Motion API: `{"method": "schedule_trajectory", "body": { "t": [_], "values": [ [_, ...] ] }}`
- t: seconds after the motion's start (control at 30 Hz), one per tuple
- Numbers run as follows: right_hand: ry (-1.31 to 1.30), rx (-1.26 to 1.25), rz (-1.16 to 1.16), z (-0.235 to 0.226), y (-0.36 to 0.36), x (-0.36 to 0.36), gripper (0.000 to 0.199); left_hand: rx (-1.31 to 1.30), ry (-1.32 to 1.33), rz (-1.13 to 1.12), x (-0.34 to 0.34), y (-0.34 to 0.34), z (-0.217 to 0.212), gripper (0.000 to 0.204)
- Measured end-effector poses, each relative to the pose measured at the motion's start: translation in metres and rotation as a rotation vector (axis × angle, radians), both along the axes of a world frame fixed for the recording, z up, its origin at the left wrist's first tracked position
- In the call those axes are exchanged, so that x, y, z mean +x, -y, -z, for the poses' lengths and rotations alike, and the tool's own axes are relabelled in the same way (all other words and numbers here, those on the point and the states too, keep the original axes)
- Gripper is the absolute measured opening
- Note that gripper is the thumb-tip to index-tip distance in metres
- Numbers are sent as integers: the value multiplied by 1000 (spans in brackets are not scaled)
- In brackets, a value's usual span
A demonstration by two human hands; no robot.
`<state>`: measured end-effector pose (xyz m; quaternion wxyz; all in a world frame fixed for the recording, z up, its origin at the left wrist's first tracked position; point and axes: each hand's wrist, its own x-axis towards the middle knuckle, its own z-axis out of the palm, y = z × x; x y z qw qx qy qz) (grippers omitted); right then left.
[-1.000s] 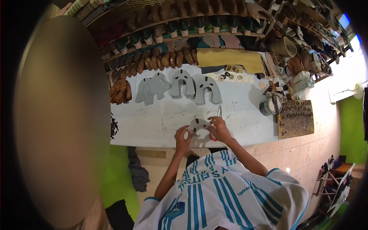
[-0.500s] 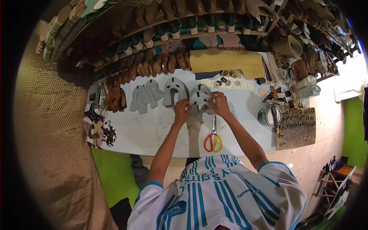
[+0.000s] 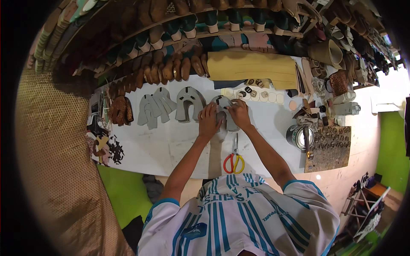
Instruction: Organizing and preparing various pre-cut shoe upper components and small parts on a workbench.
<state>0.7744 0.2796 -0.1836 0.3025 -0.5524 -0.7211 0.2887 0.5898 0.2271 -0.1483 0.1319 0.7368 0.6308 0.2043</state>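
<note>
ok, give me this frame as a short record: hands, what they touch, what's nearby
left hand: flat on a grey horseshoe-shaped cut piece, no closed grip
right hand: pressing the same piece from its right side
surface: white worktable
near hands: scissors with red and yellow handles, lying untouched on the table below the hands
left of hands: two more stacks of grey cut pieces
right: open metal tin
back: shelf of shoe lasts
</note>
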Motion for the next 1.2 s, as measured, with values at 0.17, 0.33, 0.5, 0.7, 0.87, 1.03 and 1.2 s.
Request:
{"method": "schedule_trajectory", "body": {
  "t": [0.17, 0.33, 0.5, 0.7, 0.87, 1.03, 1.2],
  "values": [
    [4, -48, 8, -2, 3, -3, 29, -27, -84, -182, 5, 4, 14, 88],
    [-43, -59, 18, -1, 7, 1, 28, -27, -53, -189, 1, 6, 20, 93],
    [-69, -44, 8, -2, 9, 1, 26, -46, -7, -198, 1, 5, 16, 95],
    [-79, -11, 3, -16, 17, -1, 26, -3, -1, -220, 4, 8, 11, 96],
    [-117, -67, 15, -15, 19, 3, 25, -14, 4, -232, 5, 10, 1, 93],
    [-172, -147, 16, -17, 21, -2, 25, 27, 2, -220, -5, 15, 2, 89],
    [-114, -109, 96, -17, 23, -5, 24, 41, -60, -198, -6, 13, -1, 82]
  ]
}}
